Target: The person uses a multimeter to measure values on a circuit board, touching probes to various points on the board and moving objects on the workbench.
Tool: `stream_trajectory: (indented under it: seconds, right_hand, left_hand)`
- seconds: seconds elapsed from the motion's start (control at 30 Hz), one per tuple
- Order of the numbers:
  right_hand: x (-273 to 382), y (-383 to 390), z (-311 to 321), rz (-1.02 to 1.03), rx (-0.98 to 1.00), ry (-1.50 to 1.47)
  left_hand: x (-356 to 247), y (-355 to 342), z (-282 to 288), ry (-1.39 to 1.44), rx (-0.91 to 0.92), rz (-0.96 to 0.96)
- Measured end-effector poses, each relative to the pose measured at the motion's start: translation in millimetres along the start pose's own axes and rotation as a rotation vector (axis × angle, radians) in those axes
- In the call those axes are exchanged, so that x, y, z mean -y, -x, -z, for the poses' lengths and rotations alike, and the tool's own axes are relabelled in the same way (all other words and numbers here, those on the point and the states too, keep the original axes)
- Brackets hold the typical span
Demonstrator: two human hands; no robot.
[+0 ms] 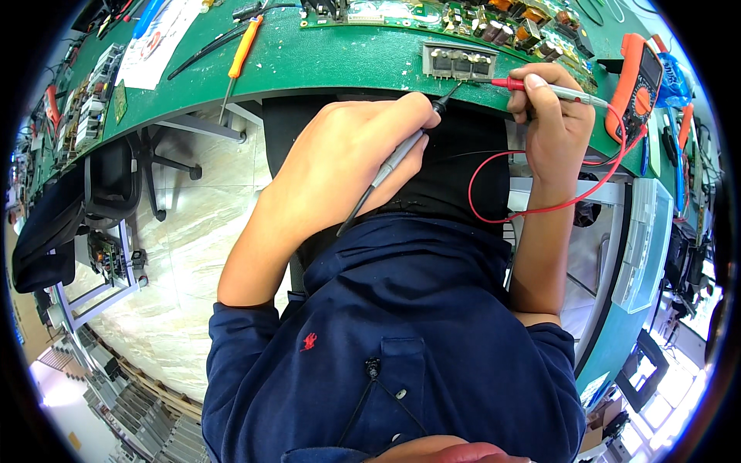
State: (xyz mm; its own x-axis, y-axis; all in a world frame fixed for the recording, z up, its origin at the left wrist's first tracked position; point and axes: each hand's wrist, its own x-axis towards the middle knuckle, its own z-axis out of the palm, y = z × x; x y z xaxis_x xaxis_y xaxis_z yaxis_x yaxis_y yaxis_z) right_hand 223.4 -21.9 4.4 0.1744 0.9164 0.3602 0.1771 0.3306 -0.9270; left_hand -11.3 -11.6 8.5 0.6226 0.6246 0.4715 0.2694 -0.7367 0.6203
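Note:
My left hand (pixel 351 154) is closed on a grey-and-black test probe (pixel 395 156), its black tip pointing up toward a small metal-backed module (pixel 457 59) with black components and pins at the bench's front. My right hand (pixel 557 116) grips a red-and-grey probe (pixel 580 96), aimed leftward at the module's lower edge. Whether either tip touches a pin is too small to tell. A red lead loops from the right probe down below the bench edge and up to an orange multimeter (pixel 639 92) standing at the right.
The green bench (pixel 347 58) holds a large circuit board (pixel 517 31), an orange-handled screwdriver (pixel 245 48), a paper sheet (pixel 154 54) and more boards at the left. A chair (pixel 108 185) stands below left; a clear plastic box (pixel 634 255) sits at the right.

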Motion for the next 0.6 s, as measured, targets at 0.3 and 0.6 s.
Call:
stream_trajectory:
  seconds: [0.3,0.6]
  right_hand:
    - [-2.0,-0.6,-0.2,0.011,0.006,-0.009]
    - [0.2,0.2,-2.0,0.006,0.0,0.021]
  left_hand:
    - [1.4,0.3,-0.7,-0.016,-0.007,-0.004]
    - [0.3,-0.2,0.3,-0.017,0.0,0.002]
